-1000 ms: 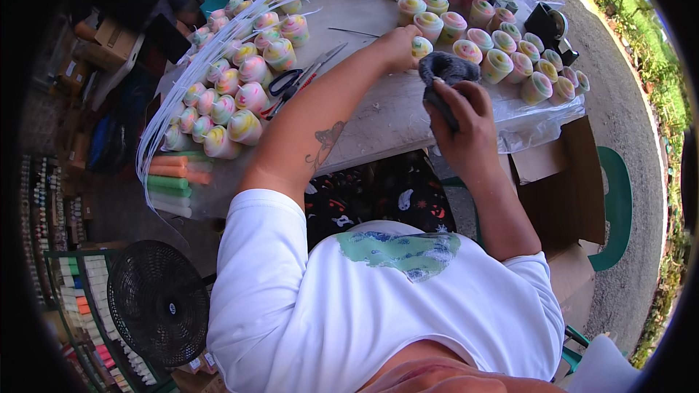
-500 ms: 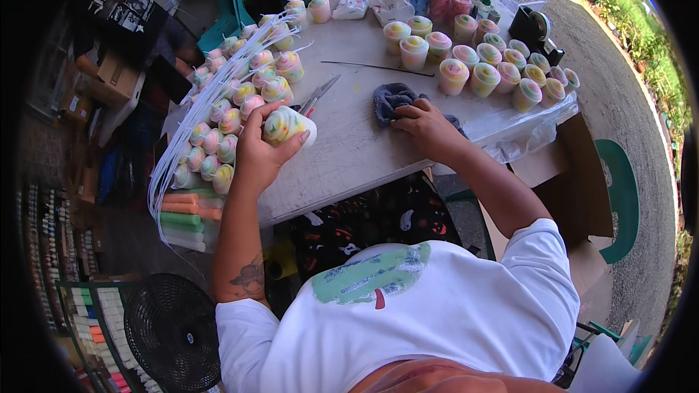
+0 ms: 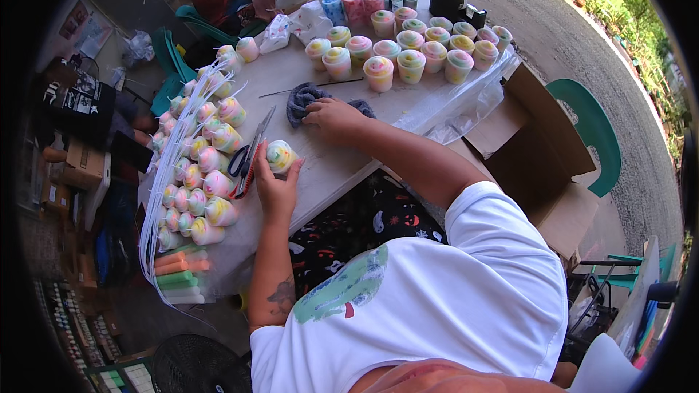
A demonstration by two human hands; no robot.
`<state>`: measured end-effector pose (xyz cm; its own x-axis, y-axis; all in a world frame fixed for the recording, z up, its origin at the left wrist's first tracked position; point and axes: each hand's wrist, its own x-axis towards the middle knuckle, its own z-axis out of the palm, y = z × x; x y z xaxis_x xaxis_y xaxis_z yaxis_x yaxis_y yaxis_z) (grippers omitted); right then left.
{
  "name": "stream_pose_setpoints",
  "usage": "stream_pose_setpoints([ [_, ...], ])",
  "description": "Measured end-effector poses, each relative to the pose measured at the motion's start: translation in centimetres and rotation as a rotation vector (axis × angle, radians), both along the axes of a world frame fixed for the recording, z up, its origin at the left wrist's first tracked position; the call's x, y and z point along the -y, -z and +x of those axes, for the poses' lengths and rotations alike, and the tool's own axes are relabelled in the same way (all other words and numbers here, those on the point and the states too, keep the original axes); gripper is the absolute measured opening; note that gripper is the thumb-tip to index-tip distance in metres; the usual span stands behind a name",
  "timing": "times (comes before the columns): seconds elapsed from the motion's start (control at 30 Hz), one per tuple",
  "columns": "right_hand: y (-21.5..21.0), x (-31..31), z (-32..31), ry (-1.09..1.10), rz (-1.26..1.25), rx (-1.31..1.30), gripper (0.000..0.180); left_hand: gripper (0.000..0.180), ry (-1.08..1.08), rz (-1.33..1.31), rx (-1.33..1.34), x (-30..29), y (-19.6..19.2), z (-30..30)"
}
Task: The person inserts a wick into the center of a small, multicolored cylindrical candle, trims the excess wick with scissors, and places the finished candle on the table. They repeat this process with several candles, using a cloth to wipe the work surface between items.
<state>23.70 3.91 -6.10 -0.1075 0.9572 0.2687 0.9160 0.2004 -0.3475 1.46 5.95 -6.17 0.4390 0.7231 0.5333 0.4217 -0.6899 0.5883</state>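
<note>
The swirl-topped candle (image 3: 280, 156) is in the left hand (image 3: 277, 183), above the near part of the surface (image 3: 320, 160). Fingers and thumb are closed around the candle's sides; its top is tilted toward the camera. The right hand (image 3: 331, 118) lies on a dark grey cloth (image 3: 300, 100); whether it grips the cloth cannot be told. The hands are apart. Scissors (image 3: 260, 131) lie just left of the candle. A thin dark rod (image 3: 313, 87) lies beyond the cloth. Left: grouped candles (image 3: 218, 183), with a bundle of white strands (image 3: 153, 225) across them and coloured sticks (image 3: 173, 268) nearer the person. Far right: cup-shaped candles (image 3: 378, 73) in rows, a black tape dispenser (image 3: 449, 1) behind. An open cardboard box (image 3: 550, 145) stands beside the surface.
</note>
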Motion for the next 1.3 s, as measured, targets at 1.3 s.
stream_pose_setpoints([
  [1.3, -4.5, 15.0, 3.2, 0.258, 0.644, -0.326, 0.017, 0.084, 0.753, -1.021, 0.705, 7.1, -4.0, 20.8],
])
